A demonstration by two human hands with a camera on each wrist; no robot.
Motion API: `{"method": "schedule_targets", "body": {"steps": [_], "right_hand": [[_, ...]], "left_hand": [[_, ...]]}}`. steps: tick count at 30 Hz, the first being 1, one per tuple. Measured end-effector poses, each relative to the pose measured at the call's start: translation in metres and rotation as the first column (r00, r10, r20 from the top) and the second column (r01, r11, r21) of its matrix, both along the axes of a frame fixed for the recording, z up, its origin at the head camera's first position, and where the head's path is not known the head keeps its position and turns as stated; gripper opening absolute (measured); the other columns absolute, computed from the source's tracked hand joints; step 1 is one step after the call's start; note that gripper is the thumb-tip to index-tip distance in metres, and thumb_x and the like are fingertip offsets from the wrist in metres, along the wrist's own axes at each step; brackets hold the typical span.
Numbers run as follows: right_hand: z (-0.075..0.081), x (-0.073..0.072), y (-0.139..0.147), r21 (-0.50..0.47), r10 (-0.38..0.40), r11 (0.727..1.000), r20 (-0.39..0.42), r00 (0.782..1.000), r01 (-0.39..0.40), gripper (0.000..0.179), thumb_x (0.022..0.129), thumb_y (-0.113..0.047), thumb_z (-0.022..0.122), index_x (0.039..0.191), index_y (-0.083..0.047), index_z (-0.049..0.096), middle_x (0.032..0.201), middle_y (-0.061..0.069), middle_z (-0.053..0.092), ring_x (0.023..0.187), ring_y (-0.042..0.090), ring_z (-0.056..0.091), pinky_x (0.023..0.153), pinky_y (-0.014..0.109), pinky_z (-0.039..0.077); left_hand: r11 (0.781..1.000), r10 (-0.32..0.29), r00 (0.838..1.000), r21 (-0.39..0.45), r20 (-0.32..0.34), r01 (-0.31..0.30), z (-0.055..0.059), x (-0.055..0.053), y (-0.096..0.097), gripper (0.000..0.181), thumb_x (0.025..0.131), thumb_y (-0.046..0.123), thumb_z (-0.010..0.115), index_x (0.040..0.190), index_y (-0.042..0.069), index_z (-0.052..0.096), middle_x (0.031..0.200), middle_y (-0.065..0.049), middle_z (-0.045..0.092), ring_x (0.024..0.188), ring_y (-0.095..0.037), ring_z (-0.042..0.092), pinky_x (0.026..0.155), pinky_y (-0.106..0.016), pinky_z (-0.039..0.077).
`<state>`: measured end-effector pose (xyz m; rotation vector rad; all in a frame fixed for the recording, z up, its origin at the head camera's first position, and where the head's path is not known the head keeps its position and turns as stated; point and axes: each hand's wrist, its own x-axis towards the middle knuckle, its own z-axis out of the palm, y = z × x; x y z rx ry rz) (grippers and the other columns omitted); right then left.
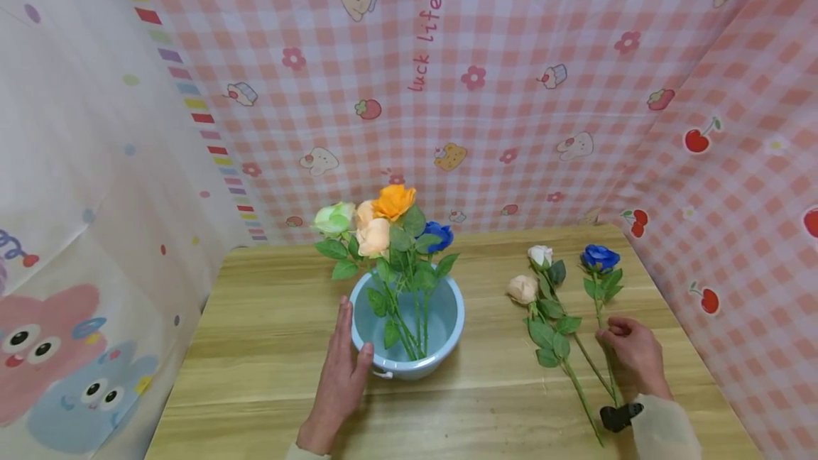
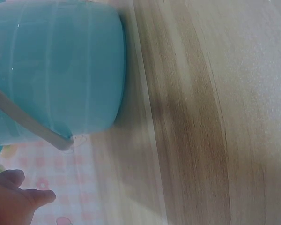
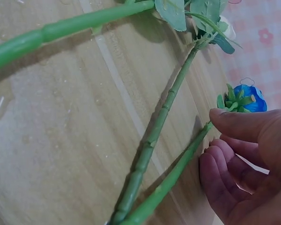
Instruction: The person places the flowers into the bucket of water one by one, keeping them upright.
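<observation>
A cream sleeve [image 1: 667, 428] and a small black device [image 1: 621, 417] sit at the right wrist. The left hand [image 1: 343, 375] rests against the near left side of a light-blue bucket [image 1: 449, 314], fingers extended and thumb spread, grasping nothing. The right hand [image 1: 635, 355], fingers curled, pinches the stem of a loose blue rose [image 1: 601, 258] between thumb and forefinger; that rose lies on the right of the wood-grain table [image 1: 255, 346]. Just left of it lie a beige rose [image 1: 523, 289] and, farther back, a pale pink rose [image 1: 540, 255], the latter's stem meeting the blue rose's near its lower end. Standing in the bucket, stems leaning, are a second blue rose [image 1: 437, 236], two peach roses [image 1: 373, 237], a pale green rose [image 1: 334, 218] and an orange rose [image 1: 395, 201]. Behind hangs a pink-checked cloth [image 1: 511, 112].
</observation>
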<state>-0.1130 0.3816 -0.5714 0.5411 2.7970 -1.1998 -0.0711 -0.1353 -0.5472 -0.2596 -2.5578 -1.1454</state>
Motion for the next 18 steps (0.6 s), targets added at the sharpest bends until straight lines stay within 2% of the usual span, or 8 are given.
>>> {"method": "schedule_targets", "body": {"steps": [6, 13, 18], "right_hand": [[-0.0017, -0.0043, 0.0009, 0.03, 0.023, 0.999, 0.003, 1.0, -0.023, 0.046, 0.095, -0.021, 0.071, 0.126, 0.013, 0.062, 0.103, 0.021, 0.069, 0.085, 0.024, 0.062, 0.068, 0.031, 0.047], [0.0004, -0.0079, 0.0006, 0.121, 0.06, 0.991, -0.019, 0.998, -0.057, 0.04, 0.093, -0.019, 0.072, 0.117, 0.012, 0.065, 0.098, 0.022, 0.072, 0.085, 0.035, 0.066, 0.071, 0.042, 0.048], [0.0008, -0.0101, 0.0027, 0.143, 0.064, 0.988, 0.011, 0.998, -0.065, 0.04, 0.092, -0.02, 0.07, 0.117, 0.01, 0.068, 0.095, 0.018, 0.073, 0.083, 0.031, 0.065, 0.07, 0.041, 0.047]], "left_hand": [[1.0, 0.0, 1.0, 0.006, -0.001, 0.0, 0.0001, -0.0001, 0.0002, 0.078, 0.102, 0.015, 0.055, 0.167, 0.01, 0.012, 0.173, -0.009, 0.013, 0.153, -0.04, 0.025, 0.12, -0.062, 0.027], [1.0, 0.0, 1.0, 0.007, 0.002, 0.0, -0.0001, 0.0002, 0.0006, 0.077, 0.103, 0.018, 0.054, 0.167, 0.01, 0.012, 0.173, -0.012, 0.014, 0.154, -0.04, 0.024, 0.12, -0.062, 0.027], [1.0, -0.001, 1.0, 0.008, 0.002, 0.001, 0.0002, 0.0002, 0.0008, 0.076, 0.104, 0.02, 0.054, 0.167, 0.01, 0.012, 0.172, -0.014, 0.015, 0.154, -0.039, 0.023, 0.12, -0.062, 0.027]]}}
